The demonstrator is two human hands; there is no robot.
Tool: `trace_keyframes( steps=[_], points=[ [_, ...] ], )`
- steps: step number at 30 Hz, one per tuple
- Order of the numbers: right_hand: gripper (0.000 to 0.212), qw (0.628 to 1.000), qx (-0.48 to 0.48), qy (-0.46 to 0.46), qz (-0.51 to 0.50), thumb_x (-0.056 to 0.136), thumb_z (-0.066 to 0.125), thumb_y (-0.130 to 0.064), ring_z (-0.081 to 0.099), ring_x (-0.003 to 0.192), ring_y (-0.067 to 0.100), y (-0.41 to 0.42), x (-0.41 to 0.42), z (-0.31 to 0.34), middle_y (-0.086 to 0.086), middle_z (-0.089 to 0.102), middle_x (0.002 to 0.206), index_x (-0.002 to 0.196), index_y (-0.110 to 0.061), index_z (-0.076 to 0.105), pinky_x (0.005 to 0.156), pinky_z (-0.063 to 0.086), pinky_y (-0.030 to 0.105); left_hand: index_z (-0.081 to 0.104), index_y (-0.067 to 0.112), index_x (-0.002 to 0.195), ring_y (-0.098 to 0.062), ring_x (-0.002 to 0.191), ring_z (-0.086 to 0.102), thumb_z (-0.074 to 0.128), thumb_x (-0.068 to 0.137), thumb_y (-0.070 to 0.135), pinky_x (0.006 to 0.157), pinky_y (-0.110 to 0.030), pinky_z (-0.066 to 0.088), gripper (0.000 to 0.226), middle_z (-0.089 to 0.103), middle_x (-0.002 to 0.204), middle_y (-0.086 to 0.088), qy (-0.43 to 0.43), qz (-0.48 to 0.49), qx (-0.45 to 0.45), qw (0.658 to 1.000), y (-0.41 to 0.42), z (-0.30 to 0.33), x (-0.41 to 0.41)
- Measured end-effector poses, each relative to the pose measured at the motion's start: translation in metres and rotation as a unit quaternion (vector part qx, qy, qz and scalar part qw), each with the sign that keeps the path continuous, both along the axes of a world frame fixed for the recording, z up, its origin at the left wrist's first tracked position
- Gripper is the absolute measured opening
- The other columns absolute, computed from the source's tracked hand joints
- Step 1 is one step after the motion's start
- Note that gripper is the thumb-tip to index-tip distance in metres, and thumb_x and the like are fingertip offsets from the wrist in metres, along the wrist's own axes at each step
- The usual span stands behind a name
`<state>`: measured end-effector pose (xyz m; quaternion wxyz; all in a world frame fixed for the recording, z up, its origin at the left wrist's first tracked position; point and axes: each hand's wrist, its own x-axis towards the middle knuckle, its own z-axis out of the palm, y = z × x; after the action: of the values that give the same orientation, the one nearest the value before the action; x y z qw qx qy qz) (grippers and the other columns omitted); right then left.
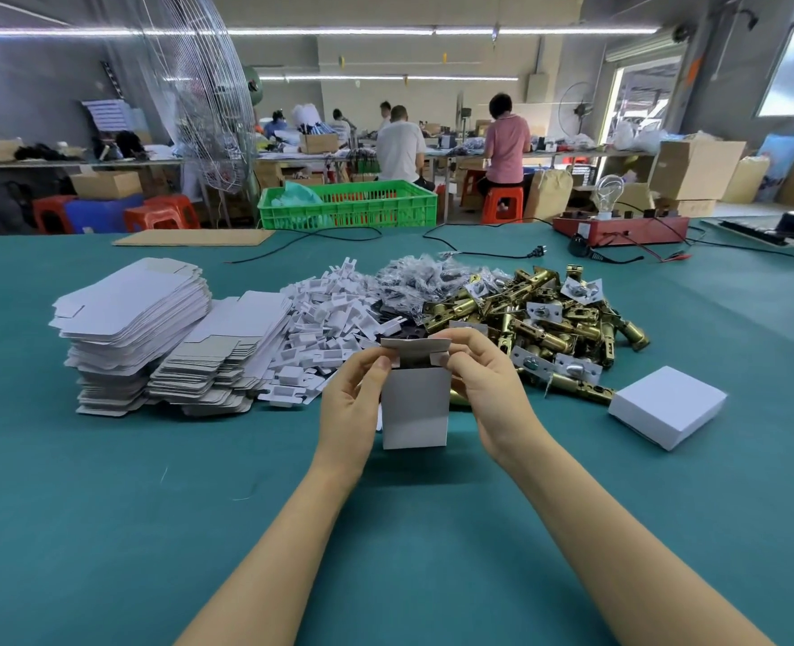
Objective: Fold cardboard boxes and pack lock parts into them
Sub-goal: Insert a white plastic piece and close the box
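Upright white box (pixel 415 407) held between left hand (pixel 354 397) and right hand (pixel 487 389), both pinching its top flaps above the table. Risk: flap creasing crooked from uneven finger pressure. Brass latches (pixel 534 314) heaped just beyond right hand.

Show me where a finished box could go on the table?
Bare green cloth lies left of the arms, below the flat stacks, and near the closed box at right. Behind the held box, latches and inserts crowd together.
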<state>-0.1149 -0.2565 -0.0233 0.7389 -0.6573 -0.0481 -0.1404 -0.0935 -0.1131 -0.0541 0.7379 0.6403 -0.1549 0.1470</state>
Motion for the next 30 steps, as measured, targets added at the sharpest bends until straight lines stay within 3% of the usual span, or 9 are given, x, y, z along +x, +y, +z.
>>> trace_keyframes(
  steps=[3,7,10,12,16,19,23,27,30],
  points=[
    [0.027,1.000,-0.011,0.003,-0.005,0.094,0.046,-0.002,0.057,0.082,0.015,-0.0016,0.0002,-0.0015,-0.006,0.069,0.081,0.090,-0.019,0.067,0.073,0.045,0.034,0.066,0.044,0.088,-0.001,0.081,0.060,0.054,0.100,0.011,0.073,-0.029,0.051,0.037,0.068,0.093,0.013,-0.028,0.033,0.002,0.999,-0.0026,-0.0011,-0.0031],
    [0.031,1.000,-0.022,0.008,-0.007,0.096,0.046,-0.005,0.059,0.086,0.015,-0.0020,-0.0021,-0.0026,-0.004,0.070,0.087,0.086,-0.023,0.069,0.074,0.048,0.031,0.054,0.036,0.089,-0.005,0.081,0.056,0.056,0.099,0.010,0.070,-0.038,0.046,0.027,0.058,0.095,0.007,-0.029,0.047,-0.011,0.998,-0.0045,-0.0011,-0.0038],
    [0.029,0.999,-0.043,-0.001,-0.007,0.095,0.049,-0.006,0.058,0.083,0.010,-0.0018,-0.0049,-0.0035,-0.007,0.068,0.085,0.086,-0.025,0.069,0.075,0.046,0.032,0.055,0.042,0.090,0.000,0.067,0.053,0.056,0.098,0.013,0.063,-0.036,0.045,0.030,0.059,0.090,0.007,-0.011,0.037,-0.022,0.999,-0.0037,0.0011,-0.0033],
    [0.017,0.999,-0.050,-0.015,0.000,0.088,0.059,-0.011,0.058,0.079,0.004,-0.0014,-0.0065,-0.0039,-0.009,0.066,0.082,0.087,-0.025,0.069,0.074,0.047,0.028,0.057,0.048,0.087,-0.004,0.069,0.054,0.057,0.098,0.016,0.061,-0.032,0.045,0.034,0.062,0.085,0.012,-0.004,0.031,-0.017,0.999,-0.0032,0.0023,-0.0035],
    [0.012,0.997,-0.053,-0.052,0.005,0.081,0.071,-0.032,0.059,0.075,-0.001,-0.0006,-0.0095,-0.0044,-0.015,0.067,0.077,0.087,-0.022,0.069,0.067,0.046,0.015,0.063,0.046,0.090,-0.017,0.084,0.057,0.057,0.098,0.016,0.073,-0.043,0.048,0.031,0.065,0.095,-0.005,0.007,0.027,-0.018,0.999,-0.0032,0.0018,-0.0032],
    [0.006,0.997,-0.055,-0.060,-0.006,0.089,0.067,-0.025,0.059,0.074,-0.002,-0.0004,-0.0078,-0.0058,-0.017,0.066,0.076,0.090,-0.019,0.068,0.065,0.046,0.014,0.064,0.038,0.095,-0.018,0.088,0.059,0.057,0.098,0.016,0.080,-0.048,0.049,0.024,0.065,0.100,-0.009,0.011,0.023,-0.019,0.999,-0.0027,0.0016,-0.0036],
    [0.006,0.996,-0.058,-0.064,-0.015,0.092,0.063,-0.018,0.059,0.073,-0.002,-0.0015,-0.0060,-0.0073,-0.015,0.064,0.079,0.092,-0.021,0.068,0.064,0.048,0.012,0.063,0.029,0.100,-0.007,0.084,0.059,0.056,0.098,0.011,0.077,-0.041,0.047,0.020,0.066,0.096,0.001,0.012,0.020,-0.015,1.000,-0.0025,0.0019,-0.0025],
    [0.008,0.996,-0.061,-0.062,-0.026,0.094,0.061,-0.018,0.059,0.075,-0.002,-0.0022,-0.0035,-0.0067,-0.010,0.066,0.085,0.094,-0.023,0.067,0.068,0.049,0.014,0.064,0.027,0.102,-0.017,0.092,0.059,0.055,0.099,0.010,0.086,-0.053,0.048,0.019,0.065,0.106,-0.012,0.010,0.007,-0.010,1.000,-0.0014,0.0008,-0.0027],
    [0.007,0.996,-0.057,-0.060,-0.029,0.094,0.061,-0.021,0.059,0.078,0.001,-0.0024,-0.0020,-0.0073,-0.011,0.067,0.085,0.094,-0.025,0.067,0.070,0.050,0.019,0.064,0.026,0.103,-0.023,0.093,0.058,0.057,0.095,0.019,0.086,-0.053,0.047,0.013,0.063,0.108,-0.018,-0.001,-0.007,-0.008,1.000,-0.0013,0.0024,-0.0051]
  ],
)
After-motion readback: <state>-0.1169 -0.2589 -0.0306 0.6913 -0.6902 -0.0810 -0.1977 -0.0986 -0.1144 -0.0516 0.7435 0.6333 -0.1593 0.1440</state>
